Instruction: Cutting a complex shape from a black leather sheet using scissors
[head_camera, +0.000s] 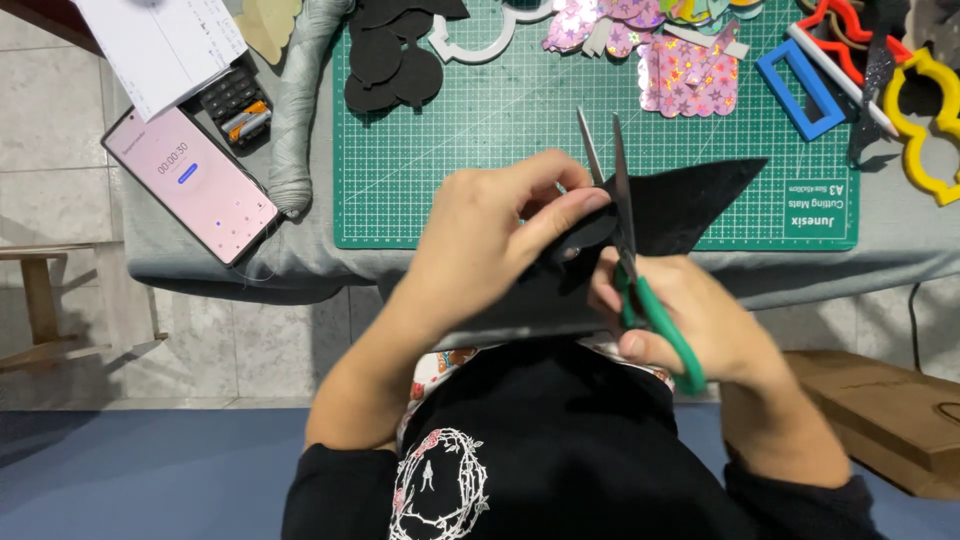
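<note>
I see my left hand (490, 240) pinching a black felt sheet (680, 205), fingers closed together on its upper edge, thumb pressed against the front face. My right hand (700, 320) grips green-handled scissors (640, 290), fingers curled through the loops; the blades stand apart, pointing away from me, straddling the felt. The sheet is held in the air at the near edge of the green cutting mat (500, 130). A smartphone (190, 185) lies well to the left.

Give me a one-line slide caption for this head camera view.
Left hand holds a black felt sheet while right hand cuts it with green-handled scissors above a green cutting mat.
</note>
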